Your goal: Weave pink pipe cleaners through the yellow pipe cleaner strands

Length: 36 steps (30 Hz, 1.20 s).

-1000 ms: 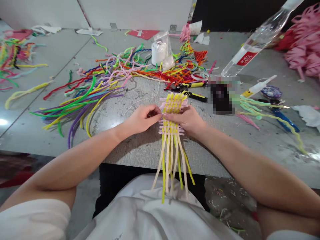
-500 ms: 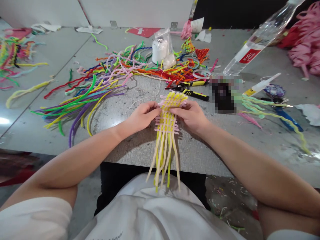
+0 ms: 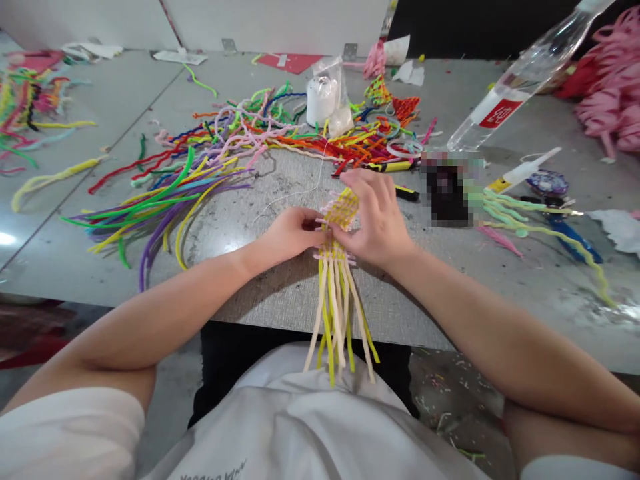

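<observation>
A woven strip of yellow, cream and lilac pipe cleaners (image 3: 336, 251) hangs over the table's front edge, its loose cream and yellow ends reaching toward my shirt. My left hand (image 3: 295, 232) pinches its left edge between thumb and fingers. Over the strip's right side arches my right hand (image 3: 376, 217). Its thumb rests on the weave near the left fingertips, while the other fingers are raised and apart from the thumb. Part of the weave's right side is hidden behind this hand. Just beyond lie yellow-and-black pliers (image 3: 407, 193), partly covered by the right hand.
Loose purple, green and yellow pipe cleaners (image 3: 165, 200) lie left of my hands. Behind is a multicoloured heap (image 3: 240, 127) with a white thread spool (image 3: 320, 103). A plastic bottle (image 3: 493, 110), a glue tube (image 3: 523, 172) and blue-handled pliers (image 3: 575, 233) are at right.
My right hand has left the strip's right edge and moved left and up over the weave, its fingers now lifted. The left hand stays at the left edge; the loose ends have swung slightly right.
</observation>
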Tool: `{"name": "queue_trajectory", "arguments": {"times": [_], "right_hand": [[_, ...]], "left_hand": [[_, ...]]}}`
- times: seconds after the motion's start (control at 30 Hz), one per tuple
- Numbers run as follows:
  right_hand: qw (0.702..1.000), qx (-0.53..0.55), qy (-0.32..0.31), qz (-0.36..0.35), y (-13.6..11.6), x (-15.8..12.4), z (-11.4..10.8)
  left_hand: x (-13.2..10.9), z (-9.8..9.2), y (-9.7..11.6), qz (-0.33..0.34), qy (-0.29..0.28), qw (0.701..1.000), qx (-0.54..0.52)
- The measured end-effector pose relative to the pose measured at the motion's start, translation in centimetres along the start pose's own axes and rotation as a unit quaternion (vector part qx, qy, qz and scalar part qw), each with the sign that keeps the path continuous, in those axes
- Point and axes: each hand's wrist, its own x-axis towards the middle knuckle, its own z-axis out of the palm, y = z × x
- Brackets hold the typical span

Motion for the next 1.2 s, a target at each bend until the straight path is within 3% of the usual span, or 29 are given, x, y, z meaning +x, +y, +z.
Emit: {"name": "queue_trajectory", "arguments": {"times": [0.43, 0.6, 0.7, 0.77, 0.83, 0.93, 1.0, 1.07, 1.2], "right_hand": [[0.997, -0.038, -0.027, 0.056, -1.3, 0.4, 0.4], [0.998, 0.062, -0.002, 0.023, 0.2, 0.0, 0.6], [0.988, 0.132, 0.027, 0.077, 1.5, -0.6, 0.2], [0.971, 0.188, 0.033, 0.145, 2.1, -0.9, -0.2], [0.932, 0.278, 0.029, 0.229, 2.3, -1.0, -0.5], [0.831, 0.438, -0.015, 0.342, 1.7, -0.8, -0.7], [0.777, 0.509, -0.048, 0.366, 1.1, -0.4, -0.6], [0.764, 0.535, -0.064, 0.355, 0.5, 0.0, -0.6], [0.792, 0.499, -0.087, 0.341, -0.1, 0.3, -0.8]], "left_hand": [[0.0, 0.1, 0.5, 0.009, -0.008, 0.998, 0.063], [-0.1, 0.6, 1.2, -0.039, 0.003, 0.998, -0.045], [0.0, 0.7, 1.3, -0.074, 0.011, 0.988, -0.136], [0.1, 0.6, 1.1, -0.069, 0.015, 0.984, -0.165], [0.3, 0.5, 0.7, -0.052, 0.014, 0.982, -0.179], [0.3, 0.4, 0.3, -0.031, 0.014, 0.983, -0.183], [0.3, 0.3, 0.3, -0.029, 0.017, 0.984, -0.175], [0.2, 0.2, 0.4, -0.033, 0.025, 0.986, -0.161], [0.2, 0.0, 0.8, -0.039, 0.037, 0.990, -0.133]]}}
